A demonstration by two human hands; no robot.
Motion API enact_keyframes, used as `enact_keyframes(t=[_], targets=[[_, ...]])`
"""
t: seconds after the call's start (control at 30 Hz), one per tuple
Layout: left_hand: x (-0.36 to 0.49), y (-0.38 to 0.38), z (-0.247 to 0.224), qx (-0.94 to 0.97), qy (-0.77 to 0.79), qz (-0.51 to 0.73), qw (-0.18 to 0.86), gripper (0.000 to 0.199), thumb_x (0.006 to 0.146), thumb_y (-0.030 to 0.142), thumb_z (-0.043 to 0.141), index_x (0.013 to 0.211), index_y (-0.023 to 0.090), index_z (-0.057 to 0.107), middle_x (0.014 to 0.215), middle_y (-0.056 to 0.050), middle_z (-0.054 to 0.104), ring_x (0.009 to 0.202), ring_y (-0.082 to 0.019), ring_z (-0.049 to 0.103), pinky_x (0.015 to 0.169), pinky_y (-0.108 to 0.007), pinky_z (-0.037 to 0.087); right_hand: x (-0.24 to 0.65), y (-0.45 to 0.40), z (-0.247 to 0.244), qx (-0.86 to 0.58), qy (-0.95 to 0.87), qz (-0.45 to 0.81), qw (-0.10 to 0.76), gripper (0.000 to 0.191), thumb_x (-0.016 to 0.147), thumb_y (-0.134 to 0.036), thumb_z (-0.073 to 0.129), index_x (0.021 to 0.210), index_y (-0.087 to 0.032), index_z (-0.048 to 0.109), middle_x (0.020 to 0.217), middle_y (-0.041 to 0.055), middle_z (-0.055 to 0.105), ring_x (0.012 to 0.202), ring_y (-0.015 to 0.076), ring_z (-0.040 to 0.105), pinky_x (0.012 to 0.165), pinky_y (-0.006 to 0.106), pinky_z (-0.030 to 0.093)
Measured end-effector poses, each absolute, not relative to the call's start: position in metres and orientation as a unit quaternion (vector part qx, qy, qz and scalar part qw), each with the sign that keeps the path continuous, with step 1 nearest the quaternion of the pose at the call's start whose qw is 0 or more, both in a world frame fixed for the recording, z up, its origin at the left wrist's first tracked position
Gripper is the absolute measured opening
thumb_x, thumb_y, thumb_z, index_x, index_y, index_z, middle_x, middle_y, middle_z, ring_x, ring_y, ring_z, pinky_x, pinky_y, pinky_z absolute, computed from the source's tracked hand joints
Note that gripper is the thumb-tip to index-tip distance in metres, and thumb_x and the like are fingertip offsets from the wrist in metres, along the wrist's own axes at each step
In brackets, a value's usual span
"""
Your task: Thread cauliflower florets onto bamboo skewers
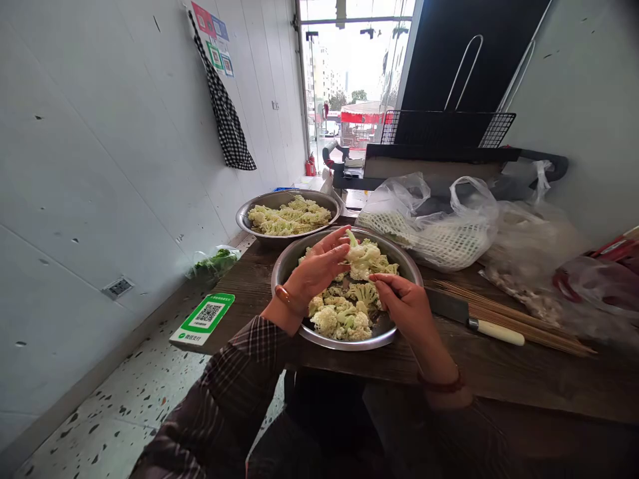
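Note:
My left hand is over the near metal bowl, palm turned right. Its thumb and fingertips meet a cauliflower floret, whose pale stem points up. My right hand is closed in a pinch just below and right of that floret. A thin brown tip, apparently a bamboo skewer, shows between thumb and forefinger; most of it is hidden. More cauliflower pieces lie in the bowl under both hands.
Behind stands a second metal bowl of skewered cauliflower. To the right lie a cleaver, loose bamboo skewers and plastic bags. A green QR-code sign sits at the table's left edge, near bagged greens below.

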State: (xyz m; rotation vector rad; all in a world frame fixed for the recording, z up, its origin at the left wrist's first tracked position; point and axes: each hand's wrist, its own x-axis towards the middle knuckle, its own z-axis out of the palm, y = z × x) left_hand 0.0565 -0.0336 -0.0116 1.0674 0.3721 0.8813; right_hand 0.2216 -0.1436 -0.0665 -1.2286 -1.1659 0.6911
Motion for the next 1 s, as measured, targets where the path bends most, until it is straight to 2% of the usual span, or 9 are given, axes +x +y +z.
enact_keyframes(t=[0.23,0.4,0.6,0.73,0.9,1.0], targets=[[0.062,-0.026,-0.016,0.496,0.181,0.505,0.683,0.043,0.066,0.014,0.086,0.106,0.015,0.070,0.099,-0.003,0.069,0.088,-0.011,0.061,0.085,-0.025,0.046,0.221,-0.144,-0.068,-0.537,-0.495,0.293,0.617,0.036,0.088,-0.043,0.066,0.104,-0.014,0.079,0.057,-0.0037,0.052,0.050,0.0098,0.042,0.049,0.025,0.031],[0.062,-0.025,-0.016,0.540,0.206,0.490,0.653,0.042,0.062,0.016,0.087,0.101,0.013,0.072,0.094,-0.003,0.070,0.084,-0.011,0.060,0.083,-0.025,0.046,0.222,-0.145,-0.070,-0.537,-0.488,0.289,0.625,0.036,0.089,-0.043,0.065,0.107,-0.014,0.078,0.054,-0.0046,0.051,0.050,0.0100,0.042,0.050,0.025,0.032],[0.059,-0.027,-0.018,0.527,0.205,0.473,0.675,0.041,0.065,0.021,0.087,0.104,0.016,0.073,0.093,-0.003,0.071,0.083,-0.012,0.063,0.079,-0.025,0.048,0.221,-0.144,-0.068,-0.545,-0.501,0.289,0.607,0.035,0.087,-0.043,0.066,0.103,-0.014,0.080,0.056,-0.0037,0.052,0.050,0.0098,0.042,0.050,0.025,0.031],[0.060,-0.032,-0.015,0.528,0.210,0.433,0.700,0.039,0.070,0.024,0.085,0.107,0.017,0.074,0.103,-0.006,0.071,0.088,-0.015,0.066,0.073,-0.024,0.049,0.222,-0.144,-0.068,-0.548,-0.510,0.295,0.593,0.037,0.087,-0.045,0.066,0.104,-0.015,0.080,0.057,-0.0029,0.054,0.052,0.0108,0.045,0.051,0.025,0.033],[0.060,-0.035,-0.010,0.491,0.186,0.428,0.736,0.037,0.079,0.018,0.074,0.116,0.015,0.073,0.103,-0.009,0.073,0.092,-0.017,0.067,0.083,-0.028,0.052,0.221,-0.143,-0.068,-0.554,-0.500,0.296,0.596,0.039,0.087,-0.046,0.066,0.103,-0.014,0.079,0.057,-0.0028,0.054,0.051,0.0113,0.046,0.051,0.026,0.034],[0.059,-0.032,-0.012,0.484,0.166,0.428,0.745,0.040,0.079,0.016,0.071,0.119,0.016,0.072,0.109,-0.010,0.074,0.097,-0.019,0.068,0.088,-0.030,0.051,0.221,-0.143,-0.068,-0.554,-0.498,0.294,0.599,0.040,0.086,-0.046,0.066,0.104,-0.013,0.079,0.056,-0.0029,0.053,0.050,0.0112,0.045,0.050,0.026,0.035]])
